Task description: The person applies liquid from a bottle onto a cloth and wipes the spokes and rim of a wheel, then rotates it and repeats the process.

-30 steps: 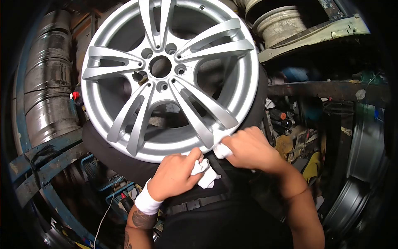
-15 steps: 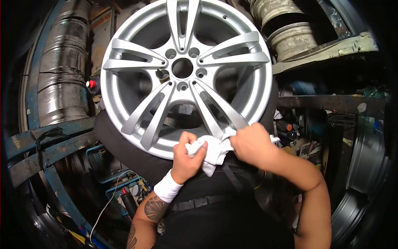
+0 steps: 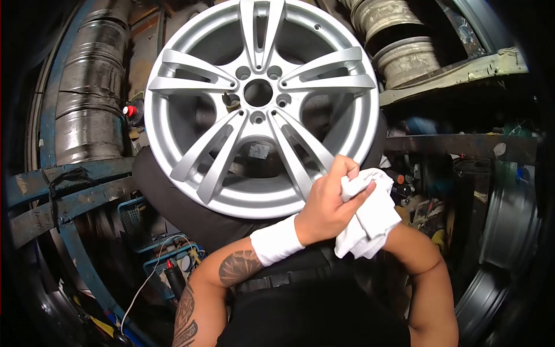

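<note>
A silver five-spoke wheel rim point(image 3: 258, 130) rests tilted on a dark surface before my lap, its centre hole facing me. My left hand point(image 3: 332, 202), with a white band on the wrist, is closed on a bunched white cloth point(image 3: 376, 214) near the lower right edge of the rim. The cloth hangs over my right forearm and covers my right hand, so its fingers are hidden.
Stacked metal rims point(image 3: 89, 87) stand at the left behind a blue metal frame point(image 3: 75, 248). More dull rims point(image 3: 404, 61) sit on a rack at the upper right. Blue baskets point(image 3: 132, 220) and a white cable point(image 3: 139, 295) are at the lower left.
My left hand has moved right and up with the cloth. The cloth now covers my right hand, which was visible before. The rim has shifted slightly in view.
</note>
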